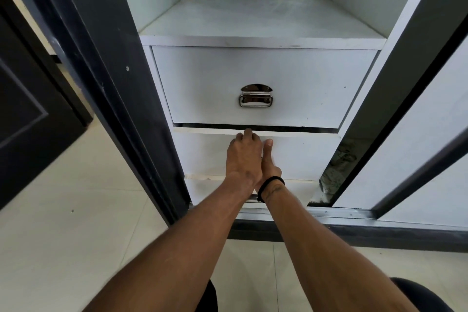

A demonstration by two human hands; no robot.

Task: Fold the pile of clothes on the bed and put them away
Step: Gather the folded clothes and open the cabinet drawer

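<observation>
Both forearms reach out from the near edge toward the white wardrobe. On the left stands a dark door. Left hand curls over the top edge of the middle drawer; right hand beside it, thumb up, its grip hidden. Upper drawer shut, metal handle hanging. No clothes in view.

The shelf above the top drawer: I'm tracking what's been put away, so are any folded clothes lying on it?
No, the shelf shows only its bare white board, with no clothes on it.
</observation>
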